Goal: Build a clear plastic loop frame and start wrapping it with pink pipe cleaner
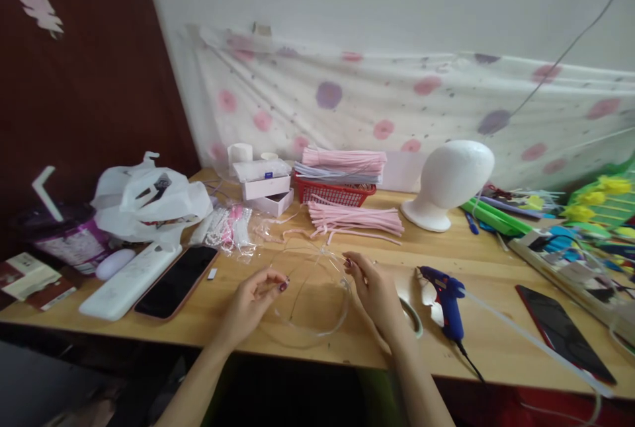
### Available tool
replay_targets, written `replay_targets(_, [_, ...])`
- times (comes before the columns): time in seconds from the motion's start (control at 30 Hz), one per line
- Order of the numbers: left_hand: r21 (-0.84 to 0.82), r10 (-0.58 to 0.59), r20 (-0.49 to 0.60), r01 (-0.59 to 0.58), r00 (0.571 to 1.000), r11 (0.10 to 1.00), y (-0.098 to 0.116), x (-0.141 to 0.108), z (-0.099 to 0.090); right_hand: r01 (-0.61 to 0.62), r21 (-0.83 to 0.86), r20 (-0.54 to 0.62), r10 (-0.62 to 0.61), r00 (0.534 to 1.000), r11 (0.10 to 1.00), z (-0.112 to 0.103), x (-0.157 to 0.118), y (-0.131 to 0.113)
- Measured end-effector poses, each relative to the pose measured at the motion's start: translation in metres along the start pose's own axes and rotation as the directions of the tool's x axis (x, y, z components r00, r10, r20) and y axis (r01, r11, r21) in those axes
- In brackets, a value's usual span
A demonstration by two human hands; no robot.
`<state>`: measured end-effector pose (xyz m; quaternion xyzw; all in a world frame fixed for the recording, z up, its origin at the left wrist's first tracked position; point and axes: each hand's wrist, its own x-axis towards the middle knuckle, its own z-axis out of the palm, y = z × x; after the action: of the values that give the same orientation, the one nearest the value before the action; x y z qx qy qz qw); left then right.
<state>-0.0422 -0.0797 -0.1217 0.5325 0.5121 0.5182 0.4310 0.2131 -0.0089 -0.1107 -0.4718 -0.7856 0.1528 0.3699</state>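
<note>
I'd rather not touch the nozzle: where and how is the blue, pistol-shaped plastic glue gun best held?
Best by the handle of the blue glue gun, probably with the right hand, coming from the near edge of the light wooden table. It lies on its side, handle toward that edge; its nozzle points away leftward and a translucent glue stick juts out right.

From my end, the strands of the wire ring (322, 334) are too faint to tell whether the left hand (253, 301) pinches one. The right forearm (414, 367) covers part of the tape roll (417, 322), and I lose both arms at the bottom edge.
</note>
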Motion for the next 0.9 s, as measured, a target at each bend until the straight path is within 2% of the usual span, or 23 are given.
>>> replay_targets(0.13, [0.07, 0.017, 0.0, -0.017, 1.0, 0.997, -0.002, 0.002, 0.002, 0.05, -0.036, -0.072, -0.052, 0.996, 0.998, 0.0, 0.002, 0.003])
replay_targets(0.27, [0.198, 0.002, -0.014, 0.0, 1.0, 0.98, 0.0, 0.003, 0.003, 0.091, -0.009, -0.063, -0.091, 0.994, 0.996, 0.001, 0.004, 0.003])
replay_targets(0.33, [0.251, 0.078, -0.013, -0.072, 0.997, 0.965, 0.003, 0.004, 0.003, 0.086, -0.012, -0.044, -0.086, 0.995, 0.996, -0.001, 0.004, 0.002])
replay_targets(0.4, [0.324, 0.195, -0.079, -0.159, 0.978, 0.932, 0.007, 0.005, 0.004, 0.064, -0.03, -0.039, -0.065, 0.997, 0.998, -0.003, 0.004, 0.001])
replay_targets(0.47, [0.422, 0.323, -0.174, -0.226, 0.93, 0.878, 0.011, 0.008, 0.004, 0.042, -0.041, -0.044, -0.044, 0.998, 0.998, -0.004, 0.005, 0.0])
replay_targets(0.5, [0.467, 0.381, -0.188, -0.259, 0.905, 0.845, 0.014, 0.009, 0.005, 0.038, -0.042, -0.046, -0.04, 0.998, 0.998, -0.005, 0.005, 0.0])
replay_targets(0.53, [0.499, 0.429, -0.164, -0.3, 0.888, 0.813, 0.016, 0.011, 0.005, 0.038, -0.04, -0.045, -0.04, 0.998, 0.998, -0.005, 0.005, 0.0])
replay_targets(0.6, [0.517, 0.475, -0.048, -0.386, 0.878, 0.765, 0.02, 0.014, 0.006, 0.05, -0.032, -0.034, -0.051, 0.998, 0.998, -0.005, 0.006, -0.001])
replay_targets(0.7, [0.481, 0.442, 0.082, -0.424, 0.893, 0.768, 0.027, 0.018, 0.01, 0.058, -0.017, -0.019, -0.058, 0.998, 0.998, -0.004, 0.009, -0.005])
replay_targets(0.9, [0.422, 0.346, 0.098, -0.354, 0.933, 0.835, 0.031, 0.023, 0.016, 0.024, 0.047, 0.022, -0.025, 0.999, 0.999, -0.002, 0.014, -0.014])
